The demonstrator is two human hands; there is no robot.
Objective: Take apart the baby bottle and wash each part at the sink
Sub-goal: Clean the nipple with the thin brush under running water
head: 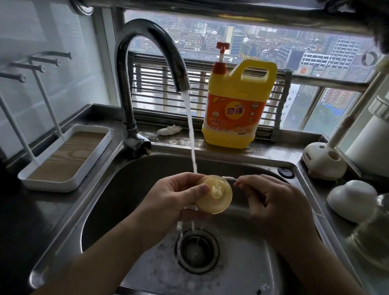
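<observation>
Above a stainless sink (pixel 248 272) by a city-view window (pixel 314 61), the left hand (pixel 173 192) grips an amber nipple (pixel 218 197), the right hand (pixel 275 201) pinches a thin brush (pixel 229 178); the detergent jug (pixel 237 108) reads "KEON 奇强".

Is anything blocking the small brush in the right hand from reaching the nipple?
Nothing visible does. The right hand holds the small brush with its tip at the upper rim of the nipple; the left hand grips it, thumb over its left edge only.
</observation>
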